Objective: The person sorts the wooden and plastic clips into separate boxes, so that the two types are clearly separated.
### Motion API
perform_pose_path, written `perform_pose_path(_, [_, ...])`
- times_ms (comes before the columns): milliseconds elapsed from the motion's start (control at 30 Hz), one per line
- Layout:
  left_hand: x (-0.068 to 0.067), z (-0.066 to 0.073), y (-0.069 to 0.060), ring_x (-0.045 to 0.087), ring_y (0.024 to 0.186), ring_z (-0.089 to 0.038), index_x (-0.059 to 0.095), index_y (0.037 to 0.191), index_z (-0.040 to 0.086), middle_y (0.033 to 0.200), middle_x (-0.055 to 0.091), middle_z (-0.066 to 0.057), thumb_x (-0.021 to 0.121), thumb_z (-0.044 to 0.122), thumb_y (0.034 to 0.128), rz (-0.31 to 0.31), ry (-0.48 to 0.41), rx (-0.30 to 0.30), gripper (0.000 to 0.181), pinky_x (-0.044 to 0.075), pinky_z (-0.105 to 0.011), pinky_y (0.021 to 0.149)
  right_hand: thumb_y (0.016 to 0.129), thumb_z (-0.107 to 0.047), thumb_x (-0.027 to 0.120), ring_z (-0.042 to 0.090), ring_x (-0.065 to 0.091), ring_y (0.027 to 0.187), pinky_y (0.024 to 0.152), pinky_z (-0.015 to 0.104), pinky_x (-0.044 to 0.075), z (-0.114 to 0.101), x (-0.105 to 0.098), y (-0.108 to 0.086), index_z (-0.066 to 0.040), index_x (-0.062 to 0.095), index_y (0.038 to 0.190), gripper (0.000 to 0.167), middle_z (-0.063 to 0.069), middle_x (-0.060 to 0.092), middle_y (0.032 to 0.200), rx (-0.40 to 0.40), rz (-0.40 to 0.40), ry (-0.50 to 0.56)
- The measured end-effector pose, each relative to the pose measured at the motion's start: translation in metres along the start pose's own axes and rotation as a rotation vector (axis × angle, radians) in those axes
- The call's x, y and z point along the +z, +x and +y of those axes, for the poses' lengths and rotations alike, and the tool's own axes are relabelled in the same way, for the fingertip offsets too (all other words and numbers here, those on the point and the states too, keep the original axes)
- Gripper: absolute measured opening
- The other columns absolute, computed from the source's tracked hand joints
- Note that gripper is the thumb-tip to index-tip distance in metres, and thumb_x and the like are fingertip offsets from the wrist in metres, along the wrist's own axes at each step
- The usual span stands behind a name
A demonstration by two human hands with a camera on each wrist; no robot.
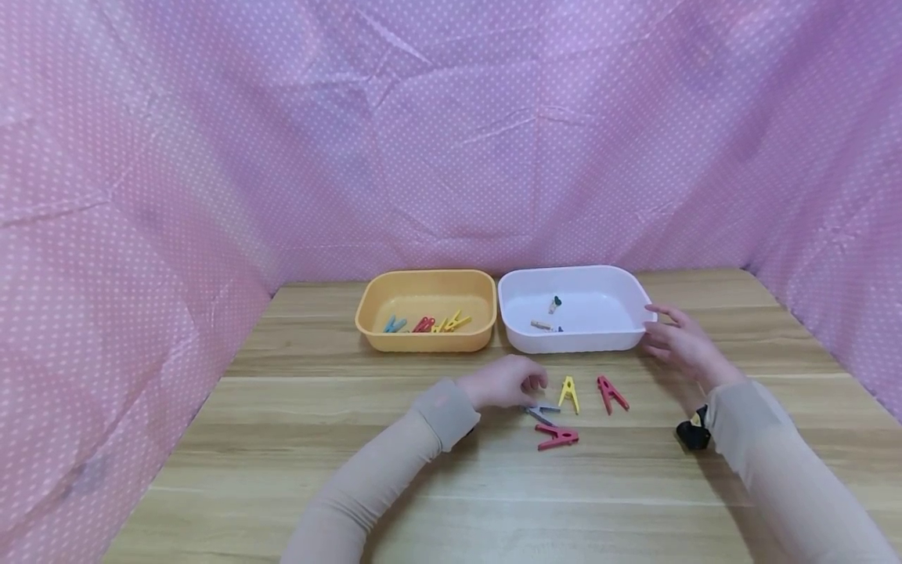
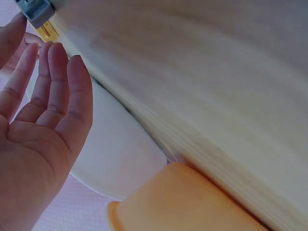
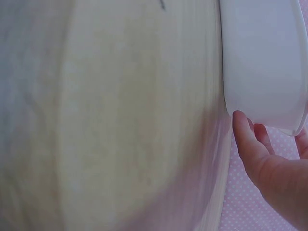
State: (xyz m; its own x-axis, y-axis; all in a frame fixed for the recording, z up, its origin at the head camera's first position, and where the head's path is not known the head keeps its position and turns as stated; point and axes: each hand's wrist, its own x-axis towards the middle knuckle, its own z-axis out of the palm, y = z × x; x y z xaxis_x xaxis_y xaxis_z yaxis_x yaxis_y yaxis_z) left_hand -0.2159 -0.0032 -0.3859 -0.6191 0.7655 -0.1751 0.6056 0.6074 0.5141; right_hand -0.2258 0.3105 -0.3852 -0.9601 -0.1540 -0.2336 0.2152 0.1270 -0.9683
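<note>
"Watching from my remote seat, I have the left hand (image 1: 502, 381) low over the worktop (image 1: 493, 509). How do its fingers (image 2: 57, 72) look to you?"

"Loose and gently bent, the index apart from the other 3. The grey clip (image 1: 546, 408) lies just beside their tips; I can't tell whether the thumb touches it."

"And the right hand (image 1: 682, 341)?"

"Fingers spread, touching the right end of the white tub (image 1: 578, 342), which contains a few small pegs (image 1: 541, 325)."

"I count 3 more clips near the grey clip: 1 yellow clip (image 1: 568, 385) and 2 red clips (image 1: 562, 434)."

"Agreed. The orange tub (image 1: 426, 342), just left of the white tub, contains blue, red and yellow clips (image 1: 454, 322)."
</note>
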Motion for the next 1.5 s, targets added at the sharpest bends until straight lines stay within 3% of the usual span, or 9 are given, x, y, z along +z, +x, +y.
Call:
perform_pose_path(233, [-0.0053,-0.0038,-0.0015,0.056,0.088,-0.005,0.065,0.103,0.012,0.095,0.064,0.004,0.071,0.014,0.0851,0.016,0.005,-0.032,0.019,0.046,-0.016,0.08,0.1,-0.028,0.045,-0.007,0.057,0.09,0.092,0.022,0.049,-0.0029,-0.0001,-0.0005,-0.004,0.006,0.151,0.068,0.033,0.008,0.15,0.029,0.0,-0.037])
perform_pose_path(400, [-0.0048,-0.0051,-0.003,0.056,0.086,-0.006,0.065,0.102,0.012,0.093,0.064,0.004,0.075,0.021,0.0813,0.004,-0.002,-0.006,0.025,0.046,-0.016,0.078,0.1,-0.025,0.047,-0.005,0.058,0.089,0.088,0.021,0.051,-0.0013,0.0006,-0.0011,-0.007,0.019,0.147,0.058,0.033,0.01,0.149,0.015,0.008,-0.005])
perform_pose_path(533, [-0.0029,-0.0055,-0.0025,0.055,0.084,-0.005,0.065,0.102,0.011,0.091,0.063,0.005,0.078,0.018,0.0778,-0.044,0.001,0.025,0.029,0.045,-0.015,0.077,0.099,-0.022,0.048,-0.003,0.059,0.088,0.085,0.019,0.051,0.0,0.0008,-0.0009,-0.018,0.034,0.135,0.039,0.033,0.009,0.148,-0.009,0.006,0.025])
perform_pose_path(767, [-0.0009,-0.004,0.0011,0.055,0.082,-0.004,0.065,0.1,0.011,0.089,0.063,0.005,0.077,0.011,0.0779,-0.094,0.025,0.04,0.025,0.045,-0.014,0.076,0.1,-0.023,0.045,-0.006,0.058,0.088,0.09,0.022,0.05,-0.002,0.0009,0.0001,-0.003,0.011,0.15,0.064,0.034,0.008,0.149,0.008,0.007,-0.031])
perform_pose_path(967, [0.002,-0.0047,0.0018,0.053,0.077,-0.004,0.065,0.096,0.013,0.084,0.061,0.007,0.074,0.009,0.0804,-0.108,0.055,0.044,0.018,0.044,-0.014,0.072,0.099,-0.021,0.049,-0.003,0.06,0.087,0.086,0.021,0.051,0.001,0.0006,-0.0001,-0.008,0.026,0.143,0.052,0.036,0.009,0.147,-0.013,0.007,0.015])
perform_pose_path(1200, [0.0026,-0.0049,0.0014,0.053,0.076,-0.003,0.067,0.096,0.013,0.084,0.062,0.007,0.072,0.009,0.0822,-0.103,0.091,0.064,0.015,0.043,-0.012,0.07,0.101,-0.021,0.042,-0.007,0.056,0.088,0.092,0.025,0.049,-0.0014,0.0007,-0.0001,0.0,0.004,0.15,0.065,0.035,0.006,0.15,0.016,0.004,-0.061])
perform_pose_path(1500, [0.0011,-0.006,0.0,0.052,0.075,-0.003,0.067,0.097,0.012,0.084,0.062,0.007,0.071,0.008,0.0828,-0.087,0.08,0.076,0.015,0.042,-0.012,0.07,0.1,-0.025,0.044,-0.004,0.059,0.089,0.087,0.022,0.051,-0.0011,0.0014,-0.0009,0.0,0.014,0.147,0.061,0.035,0.009,0.148,-0.006,-0.005,-0.019])
